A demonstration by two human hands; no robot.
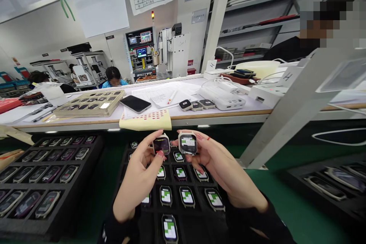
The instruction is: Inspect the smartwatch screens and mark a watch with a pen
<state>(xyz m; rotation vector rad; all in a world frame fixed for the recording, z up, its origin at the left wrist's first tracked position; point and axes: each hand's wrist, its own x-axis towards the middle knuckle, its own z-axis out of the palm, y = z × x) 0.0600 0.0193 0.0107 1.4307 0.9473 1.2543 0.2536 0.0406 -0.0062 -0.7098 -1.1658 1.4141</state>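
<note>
My left hand (143, 173) grips a smartwatch body (161, 145) without a strap, its thumb on the lower part of a mostly dark screen. In my right hand (215, 160) is a second smartwatch body (188, 143), its screen lit with white and green blocks. The two watches are held side by side, a small gap apart, above a black foam tray (197, 228). Several more watches with green and white screens, such as one watch (187, 196), sit in the tray's slots. My hands and forearms hide part of the tray.
Another foam tray (51, 223) of watches lies at left, a third tray (303, 171) at right. On the shelf are a phone (135, 103), a beige tray (88, 111), papers, a white power bank (224, 97) and cables. A slanted metal post (281, 116) stands at right. Other people are beyond.
</note>
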